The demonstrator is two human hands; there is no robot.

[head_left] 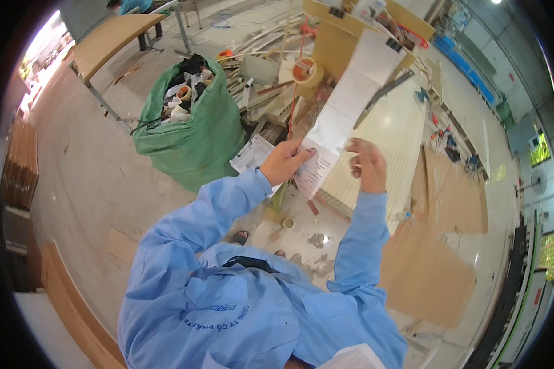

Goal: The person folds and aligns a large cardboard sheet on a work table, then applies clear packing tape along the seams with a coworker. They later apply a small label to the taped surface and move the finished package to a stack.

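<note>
My left hand is closed on the lower end of a long white paper strip, thumb on top of its printed part. Fold creases cross the strip, which runs up and away to a black binder clip by a yellowish board. Behind the left hand shows a printed sheet; whether the same fingers grip it I cannot tell. Beside the strip's right edge is my right hand, its fingers bent and somewhat apart, with nothing visible in them.
To the left stands a big green sack stuffed with scraps. Wood offcuts and tape rolls lie beyond it. A pale ribbed panel stack and brown boards are on the right. A table stands far left, near another person.
</note>
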